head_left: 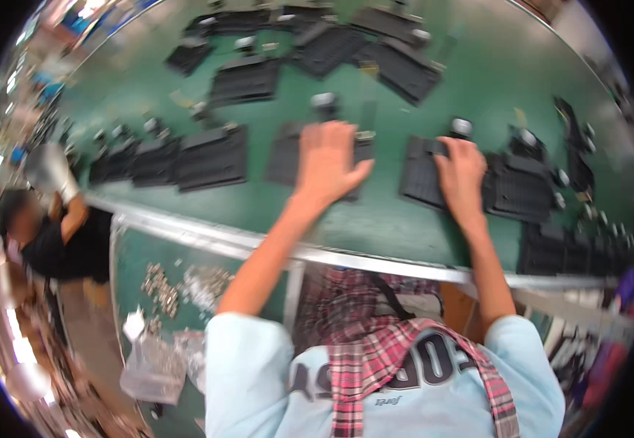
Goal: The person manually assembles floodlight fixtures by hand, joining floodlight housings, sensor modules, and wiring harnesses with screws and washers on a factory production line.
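Observation:
My left hand [326, 162] lies flat over a black ribbed panel [282, 157], its fingers stretched and thumb out to the side. A round, pale-topped knob [324, 104] stands just beyond those fingertips. Farther right, my right hand [464, 175] is bent over the right side of a second ribbed panel [421, 175], fingers curled at its far edge, beside another knob [461, 128]. The undersides of both hands are hidden, and the picture is slightly blurred.
Several similar black panels [215, 157] stand on the green table [383, 233], left, right and at the back. A metal rim [215, 232] edges it. Below left, a lower surface holds small metal parts [160, 290] and a clear plastic tub [153, 369]. Another person [61, 244] works at far left.

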The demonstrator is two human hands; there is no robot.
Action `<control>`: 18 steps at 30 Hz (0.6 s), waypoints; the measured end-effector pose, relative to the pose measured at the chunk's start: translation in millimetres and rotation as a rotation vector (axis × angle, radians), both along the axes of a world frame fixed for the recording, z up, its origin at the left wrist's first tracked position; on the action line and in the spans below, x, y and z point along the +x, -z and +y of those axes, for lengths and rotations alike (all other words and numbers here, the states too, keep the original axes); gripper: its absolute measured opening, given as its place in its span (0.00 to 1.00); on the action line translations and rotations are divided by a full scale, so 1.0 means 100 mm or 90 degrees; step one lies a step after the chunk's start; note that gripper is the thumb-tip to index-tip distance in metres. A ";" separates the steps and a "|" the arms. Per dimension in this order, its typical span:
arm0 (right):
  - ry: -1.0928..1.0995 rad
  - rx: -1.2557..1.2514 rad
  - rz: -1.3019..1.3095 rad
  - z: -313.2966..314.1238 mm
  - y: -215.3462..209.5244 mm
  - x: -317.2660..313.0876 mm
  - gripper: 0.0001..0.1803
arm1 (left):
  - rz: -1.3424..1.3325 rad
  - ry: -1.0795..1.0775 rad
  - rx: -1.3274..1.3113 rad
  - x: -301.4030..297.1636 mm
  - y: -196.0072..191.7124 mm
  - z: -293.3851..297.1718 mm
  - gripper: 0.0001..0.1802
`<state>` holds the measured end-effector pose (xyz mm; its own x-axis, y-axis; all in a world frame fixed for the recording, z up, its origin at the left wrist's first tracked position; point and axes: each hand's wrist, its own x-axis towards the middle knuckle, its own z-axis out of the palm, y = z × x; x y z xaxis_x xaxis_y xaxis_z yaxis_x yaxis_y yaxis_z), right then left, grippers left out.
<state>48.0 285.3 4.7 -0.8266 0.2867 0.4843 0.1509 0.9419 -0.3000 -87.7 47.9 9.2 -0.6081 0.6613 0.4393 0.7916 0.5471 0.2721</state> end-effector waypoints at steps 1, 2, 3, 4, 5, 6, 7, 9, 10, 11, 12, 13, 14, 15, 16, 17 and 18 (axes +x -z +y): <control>0.009 0.011 -0.007 -0.10 0.00 0.04 0.20 | 0.000 0.006 -0.007 0.03 -0.02 -0.16 0.35; 0.011 0.008 -0.013 -0.21 0.01 0.08 0.21 | -0.004 -0.012 -0.034 0.05 0.01 -0.33 0.36; 0.016 -0.007 -0.022 -0.31 0.06 0.11 0.21 | 0.007 -0.030 -0.048 0.07 0.05 -0.48 0.36; 0.015 -0.041 -0.035 -0.42 0.15 0.12 0.22 | 0.008 -0.027 -0.059 0.05 0.15 -0.61 0.36; -0.010 -0.083 -0.026 -0.54 0.14 0.16 0.24 | 0.001 -0.017 -0.066 0.07 0.15 -0.68 0.35; -0.028 -0.115 -0.002 -0.70 0.14 0.15 0.25 | -0.009 -0.035 -0.085 0.11 0.12 -0.77 0.35; -0.057 -0.162 0.020 -0.86 0.09 0.14 0.23 | -0.010 -0.043 -0.110 0.12 0.14 -0.87 0.36; -0.184 -0.301 0.102 -1.03 0.04 0.22 0.19 | -0.015 -0.043 -0.127 0.11 0.18 -0.95 0.36; -0.176 -0.297 0.106 -0.99 -0.03 0.25 0.19 | -0.027 -0.039 -0.107 0.14 0.16 -0.94 0.35; -0.195 -0.337 0.158 -0.94 -0.13 0.31 0.17 | -0.041 -0.036 -0.088 0.17 0.12 -0.91 0.33; -0.214 -0.377 0.210 -0.88 -0.23 0.37 0.15 | -0.040 -0.030 -0.087 0.19 0.06 -0.85 0.33; -0.154 -0.340 0.251 -0.70 -0.34 0.41 0.13 | -0.057 -0.036 -0.019 0.24 -0.01 -0.78 0.29; -0.099 -0.308 0.290 -0.48 -0.44 0.40 0.11 | -0.074 -0.048 0.045 0.33 -0.10 -0.75 0.25; -0.029 -0.334 0.304 -0.32 -0.47 0.39 0.08 | -0.075 -0.049 0.042 0.41 -0.19 -0.69 0.25; 0.011 -0.335 0.301 -0.22 -0.49 0.35 0.07 | -0.125 -0.055 0.113 0.48 -0.26 -0.57 0.21; 0.008 -0.336 0.300 -0.17 -0.47 0.31 0.07 | -0.174 -0.062 0.184 0.54 -0.31 -0.43 0.18; -0.093 -0.559 0.246 -0.19 -0.45 0.21 0.09 | -0.194 -0.083 0.238 0.63 -0.38 -0.32 0.16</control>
